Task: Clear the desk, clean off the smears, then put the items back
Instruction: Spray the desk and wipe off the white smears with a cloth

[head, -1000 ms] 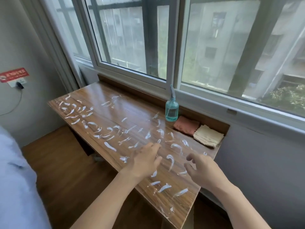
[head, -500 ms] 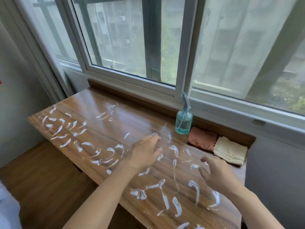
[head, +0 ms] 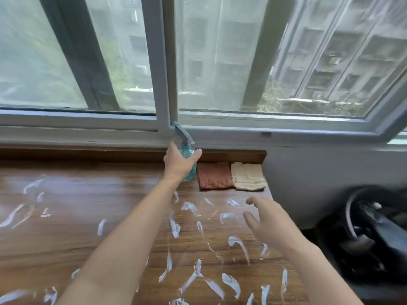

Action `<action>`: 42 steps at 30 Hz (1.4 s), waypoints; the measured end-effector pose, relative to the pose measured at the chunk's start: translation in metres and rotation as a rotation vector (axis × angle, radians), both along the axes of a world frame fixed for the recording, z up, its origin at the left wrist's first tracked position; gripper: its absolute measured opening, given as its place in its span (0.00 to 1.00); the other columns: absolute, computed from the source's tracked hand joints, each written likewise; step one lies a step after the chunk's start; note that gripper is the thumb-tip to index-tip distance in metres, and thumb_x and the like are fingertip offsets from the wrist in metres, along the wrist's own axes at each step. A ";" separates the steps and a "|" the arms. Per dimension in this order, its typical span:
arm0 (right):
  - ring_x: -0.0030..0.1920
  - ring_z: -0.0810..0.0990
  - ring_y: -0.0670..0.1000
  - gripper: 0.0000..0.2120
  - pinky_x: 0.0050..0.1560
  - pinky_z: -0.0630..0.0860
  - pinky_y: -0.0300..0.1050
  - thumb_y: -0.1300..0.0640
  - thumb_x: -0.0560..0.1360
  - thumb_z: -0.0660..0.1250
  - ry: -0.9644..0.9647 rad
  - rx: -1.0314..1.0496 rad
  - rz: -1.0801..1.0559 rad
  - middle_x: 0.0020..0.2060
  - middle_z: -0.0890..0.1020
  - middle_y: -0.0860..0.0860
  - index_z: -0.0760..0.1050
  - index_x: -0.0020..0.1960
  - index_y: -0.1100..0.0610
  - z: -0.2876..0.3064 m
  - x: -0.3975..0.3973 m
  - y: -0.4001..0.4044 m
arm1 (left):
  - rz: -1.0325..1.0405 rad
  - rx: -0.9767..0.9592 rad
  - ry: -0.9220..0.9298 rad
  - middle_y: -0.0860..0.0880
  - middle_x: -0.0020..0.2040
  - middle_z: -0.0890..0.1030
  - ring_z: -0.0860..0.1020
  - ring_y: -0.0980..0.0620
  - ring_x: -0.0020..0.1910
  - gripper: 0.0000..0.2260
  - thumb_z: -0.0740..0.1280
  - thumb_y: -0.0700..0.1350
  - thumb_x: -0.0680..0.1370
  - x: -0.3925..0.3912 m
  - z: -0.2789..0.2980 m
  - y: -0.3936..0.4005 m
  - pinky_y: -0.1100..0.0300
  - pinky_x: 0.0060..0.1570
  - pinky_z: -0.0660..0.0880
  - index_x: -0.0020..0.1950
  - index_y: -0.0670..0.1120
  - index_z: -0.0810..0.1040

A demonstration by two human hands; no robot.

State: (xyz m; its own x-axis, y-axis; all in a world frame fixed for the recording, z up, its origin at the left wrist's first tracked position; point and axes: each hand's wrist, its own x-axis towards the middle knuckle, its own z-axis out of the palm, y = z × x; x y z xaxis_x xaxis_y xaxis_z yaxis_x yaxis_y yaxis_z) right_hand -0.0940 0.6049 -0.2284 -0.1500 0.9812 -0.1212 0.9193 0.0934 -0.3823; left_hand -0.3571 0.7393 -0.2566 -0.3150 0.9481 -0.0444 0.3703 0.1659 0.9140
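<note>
A wooden desk [head: 77, 227] under the window carries several white smears [head: 236, 243] across its top. At its back edge stands a teal spray bottle [head: 187, 150] with a grey trigger. My left hand [head: 178, 161] reaches forward and wraps around the bottle's body, thumb on the right side. To the right of the bottle lie a folded rust-red cloth [head: 214, 175] and a folded cream cloth [head: 247, 176], side by side. My right hand [head: 266, 219] hovers over the desk's right part, fingers loosely spread, holding nothing.
A sliding window with a white frame [head: 163, 84] runs along the back of the desk. A black object [head: 370, 234] with a round rim sits on the floor to the right of the desk, beside the grey wall.
My left hand has gone from the smeared middle of the desk forward to the spray bottle and closed around it. The view has moved closer and turned right. My right hand stays above the desk.
</note>
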 end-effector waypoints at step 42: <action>0.64 0.70 0.62 0.19 0.61 0.72 0.54 0.44 0.81 0.62 -0.287 0.047 0.290 0.69 0.74 0.54 0.73 0.68 0.50 -0.094 0.059 0.193 | 0.072 -0.062 0.107 0.50 0.33 0.68 0.67 0.53 0.32 0.14 0.70 0.41 0.78 0.086 0.048 -0.180 0.52 0.38 0.71 0.56 0.61 0.81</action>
State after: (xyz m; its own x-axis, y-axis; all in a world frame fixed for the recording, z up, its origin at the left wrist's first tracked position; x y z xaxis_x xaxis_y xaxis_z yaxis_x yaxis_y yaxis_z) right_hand -0.0352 0.7981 -0.3224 -0.3880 0.9086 -0.1548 0.9209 0.3756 -0.1038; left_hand -0.2708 0.5595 -0.2088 -0.3884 0.9192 -0.0650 0.4504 0.2509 0.8568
